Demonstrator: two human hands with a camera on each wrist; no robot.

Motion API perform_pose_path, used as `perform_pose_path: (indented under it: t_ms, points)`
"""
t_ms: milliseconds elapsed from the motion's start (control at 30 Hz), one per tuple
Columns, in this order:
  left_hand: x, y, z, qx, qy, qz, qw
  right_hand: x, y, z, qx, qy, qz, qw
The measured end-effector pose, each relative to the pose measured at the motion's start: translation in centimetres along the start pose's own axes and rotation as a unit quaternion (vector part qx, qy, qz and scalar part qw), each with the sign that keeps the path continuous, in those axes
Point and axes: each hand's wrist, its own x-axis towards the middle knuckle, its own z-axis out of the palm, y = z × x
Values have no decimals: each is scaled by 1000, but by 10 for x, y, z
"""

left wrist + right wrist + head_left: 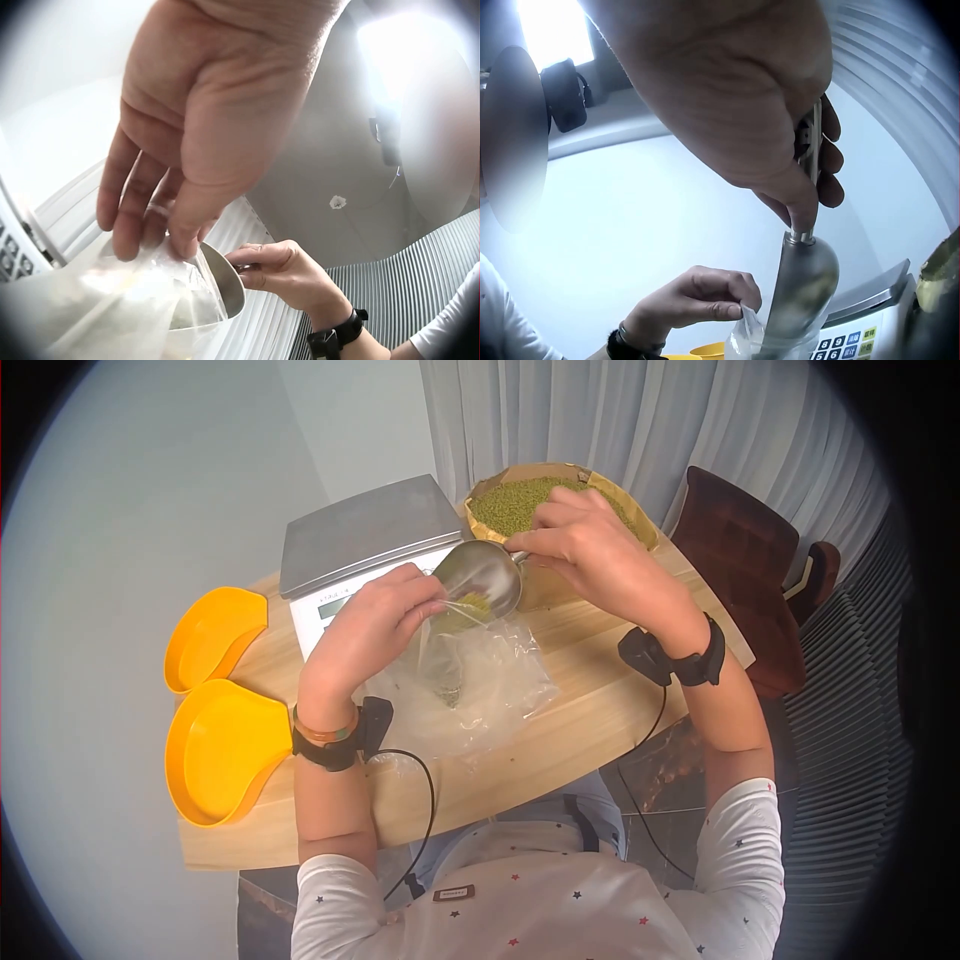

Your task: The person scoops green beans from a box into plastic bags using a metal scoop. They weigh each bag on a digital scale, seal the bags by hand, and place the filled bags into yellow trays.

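Observation:
My left hand (378,615) pinches the rim of a clear plastic bag (500,670) between thumb and fingers. In my right hand (590,545) is the handle of a metal scoop (490,575), fingers curled round it. The scoop is tilted down, its front end inside the bag's mouth, as the right wrist view also shows with the scoop (804,281) steeply inclined. Small green beans show at the scoop's lip, and some lie lower in the bag. Behind the right hand stands a large bag of green beans (515,505) with its top rolled open.
A digital scale (375,530) with a steel plate stands behind the left hand. Two yellow scoop-shaped trays (222,755) sit at the table's left side. A dark red chair (735,540) is beyond the right edge of the wooden table (590,720). Cables hang from both wrists.

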Motion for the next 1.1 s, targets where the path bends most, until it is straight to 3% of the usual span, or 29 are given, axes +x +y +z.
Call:
perform_pose_path:
  t_ms: [100,267,333,367,467,567,633,733,867,967,1100]
  points:
    - [-1,0,-1,-6,3,2,1000,1,1,-9,-5,9,10,1000]
    - [-1,-2,-1,5,18,-11,1000,-13,47,-27,49,33,61,996]
    - [-1,-6,0,21,82,14,996,-25,74,-24,43,59,167,983]
    - [-1,-4,-2,29,85,13,996,-34,91,-19,47,64,161,984]
    - [3,3,-6,32,130,-21,991,-60,139,3,-56,93,207,972]
    - [9,3,-9,32,195,-56,979,-87,169,32,-146,26,253,956]
    - [18,-1,-15,63,263,-33,962,-101,186,52,-50,-17,300,953]
    - [35,-4,-30,60,286,-69,954,-107,192,61,-3,-26,323,946]
    - [59,-16,-55,134,300,-72,942,-101,145,36,-117,47,281,951]
    - [78,-34,-72,186,309,-86,929,-100,134,26,-51,34,269,961]
    - [97,-62,-87,236,307,-108,915,-98,124,24,51,53,177,981]
